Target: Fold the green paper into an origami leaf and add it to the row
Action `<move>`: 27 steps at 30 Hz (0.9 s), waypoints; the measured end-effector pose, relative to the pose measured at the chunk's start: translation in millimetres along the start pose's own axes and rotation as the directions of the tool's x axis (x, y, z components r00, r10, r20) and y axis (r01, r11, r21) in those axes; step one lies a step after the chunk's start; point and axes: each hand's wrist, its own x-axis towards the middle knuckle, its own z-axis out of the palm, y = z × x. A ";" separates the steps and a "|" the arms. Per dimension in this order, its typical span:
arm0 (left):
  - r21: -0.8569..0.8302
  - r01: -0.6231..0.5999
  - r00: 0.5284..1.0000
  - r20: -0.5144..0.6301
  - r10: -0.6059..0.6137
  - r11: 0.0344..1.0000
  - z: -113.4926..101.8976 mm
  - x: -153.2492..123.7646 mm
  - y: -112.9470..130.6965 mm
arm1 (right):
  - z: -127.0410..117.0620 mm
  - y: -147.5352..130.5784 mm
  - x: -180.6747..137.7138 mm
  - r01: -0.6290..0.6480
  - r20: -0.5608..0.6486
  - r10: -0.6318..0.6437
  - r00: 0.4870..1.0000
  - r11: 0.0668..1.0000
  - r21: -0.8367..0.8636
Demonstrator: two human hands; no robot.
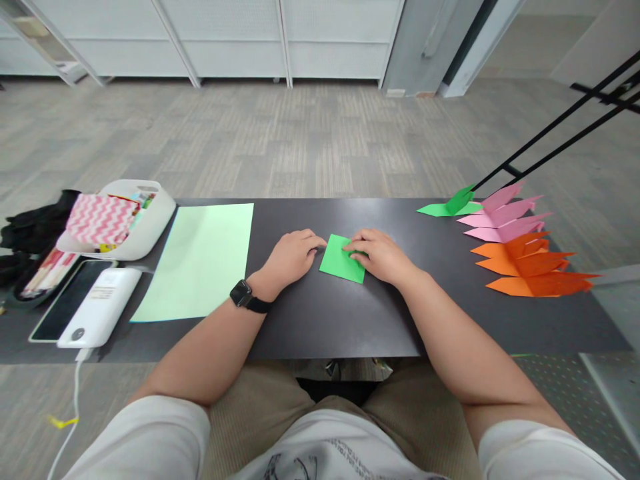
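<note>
A small bright green sheet of folded origami paper (341, 268) lies on the dark table in front of me. From the right, my right hand (381, 257) reaches over its edge, fingers bent and closed on the paper near its upper right part. My left hand (293, 257), with a black watch (242, 293) on the wrist, rests on the table to the left. Its fingers are loosely bent with the index finger extended, and the fingertip is at the paper's left edge. No paper shows inside that hand. My right fingers hide part of the paper's right side.
Folded paper cranes in green (453, 205), pink (503, 215) and orange (535, 267) line the right side. Leftward lie pale green sheets (205, 260), a white power bank (100, 307), a phone (65, 303) and a white basket (155, 227). A black stand (550, 127) rises behind the cranes.
</note>
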 end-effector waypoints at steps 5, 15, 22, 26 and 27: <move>0.003 -0.109 0.992 0.068 0.108 0.994 4.6 1.0 6.8 | -2.9 7.4 -0.7 0.019 -0.001 -0.019 1.000 0.999 0.043; -0.057 -0.332 0.934 0.123 0.337 0.942 6.2 -0.2 4.6 | 0.8 14.3 1.2 0.088 -0.018 -0.087 0.996 0.993 0.075; -0.107 -0.364 0.923 0.093 0.374 0.925 11.4 3.4 13.3 | 4.3 21.4 3.0 0.118 -0.030 -0.115 0.993 0.986 0.114; -0.188 -0.273 0.957 0.047 0.286 0.944 11.0 2.3 21.5 | -0.2 16.9 1.8 0.118 -0.001 -0.118 0.993 0.985 0.125; -0.201 -0.233 0.969 0.031 0.244 0.952 10.8 1.6 22.7 | -1.6 14.4 1.2 0.122 0.012 -0.125 0.992 0.984 0.127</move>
